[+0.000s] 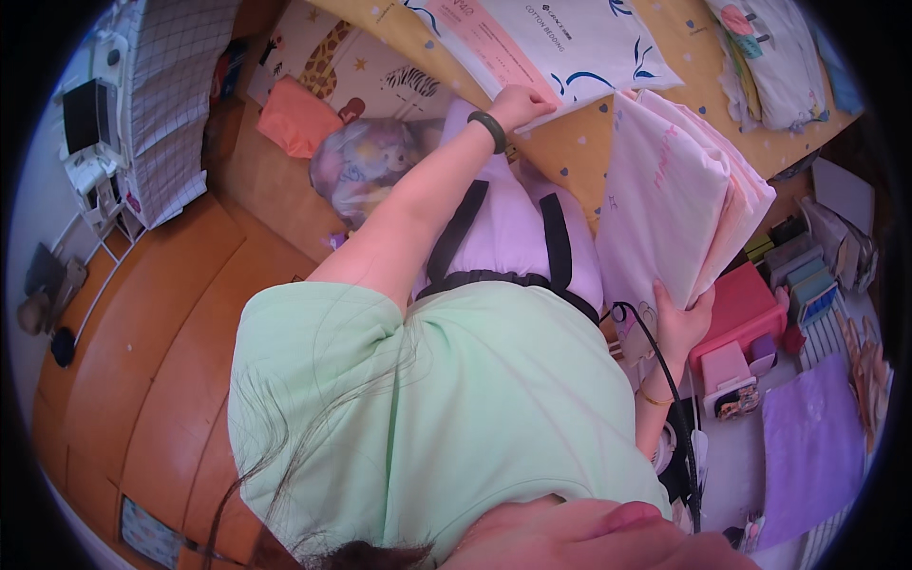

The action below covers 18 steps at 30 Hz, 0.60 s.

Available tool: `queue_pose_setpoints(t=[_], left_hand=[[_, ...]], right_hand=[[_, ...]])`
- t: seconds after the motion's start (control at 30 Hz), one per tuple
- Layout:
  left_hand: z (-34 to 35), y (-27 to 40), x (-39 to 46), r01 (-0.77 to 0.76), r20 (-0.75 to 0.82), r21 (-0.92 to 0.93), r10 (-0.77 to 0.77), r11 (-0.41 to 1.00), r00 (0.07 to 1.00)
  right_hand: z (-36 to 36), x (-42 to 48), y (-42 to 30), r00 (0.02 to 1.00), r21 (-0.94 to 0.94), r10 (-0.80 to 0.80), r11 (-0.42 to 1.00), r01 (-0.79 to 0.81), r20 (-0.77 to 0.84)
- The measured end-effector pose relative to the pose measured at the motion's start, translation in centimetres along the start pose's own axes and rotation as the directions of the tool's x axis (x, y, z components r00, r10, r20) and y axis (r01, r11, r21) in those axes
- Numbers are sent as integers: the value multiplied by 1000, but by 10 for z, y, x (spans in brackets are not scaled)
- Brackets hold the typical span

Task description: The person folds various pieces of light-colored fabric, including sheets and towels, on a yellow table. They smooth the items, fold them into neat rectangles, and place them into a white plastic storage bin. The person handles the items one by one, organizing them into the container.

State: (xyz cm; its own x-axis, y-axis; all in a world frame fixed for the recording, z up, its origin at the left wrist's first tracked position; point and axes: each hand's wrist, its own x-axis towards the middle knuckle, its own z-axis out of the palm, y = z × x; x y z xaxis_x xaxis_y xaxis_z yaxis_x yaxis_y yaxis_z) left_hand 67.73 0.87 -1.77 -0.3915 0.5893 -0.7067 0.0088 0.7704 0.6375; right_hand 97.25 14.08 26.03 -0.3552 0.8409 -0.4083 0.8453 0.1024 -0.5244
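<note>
My left hand (525, 107), with a dark bangle at the wrist, pinches the near edge of a white packaging bag (591, 43). The bag carries blue leaf marks, a pink panel and print that includes "cotton bedding". It lies flat on a yellow, heart-patterned cover (563, 160). On the other side, my right hand (684, 317) grips the lower end of a folded pale pink cloth (662, 192), thumb on its front face. This cloth stands tilted up, its stacked folds showing along the right edge. Its upper end is close to the bag's near corner.
A clear bag of soft toys (377, 167) sits beside my legs, near an orange packet (299, 117). Folded clothes (773, 64) lie at the top right. Pink drawers (741, 313) and a purple sheet (812, 449) are right. A black cable (673, 385) passes my right forearm.
</note>
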Motion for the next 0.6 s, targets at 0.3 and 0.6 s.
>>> queue_pose_setpoints(t=[0.3,0.6], left_hand=[[-11,-9,-6,48,-62,-63,-52,997,997],[3,4,-20,-108,-378,161,163,981,911]], right_hand=[[3,3,-12,998,-105,-56,993,58,21],[8,-1,-9,996,-170,-85,981,90,36]])
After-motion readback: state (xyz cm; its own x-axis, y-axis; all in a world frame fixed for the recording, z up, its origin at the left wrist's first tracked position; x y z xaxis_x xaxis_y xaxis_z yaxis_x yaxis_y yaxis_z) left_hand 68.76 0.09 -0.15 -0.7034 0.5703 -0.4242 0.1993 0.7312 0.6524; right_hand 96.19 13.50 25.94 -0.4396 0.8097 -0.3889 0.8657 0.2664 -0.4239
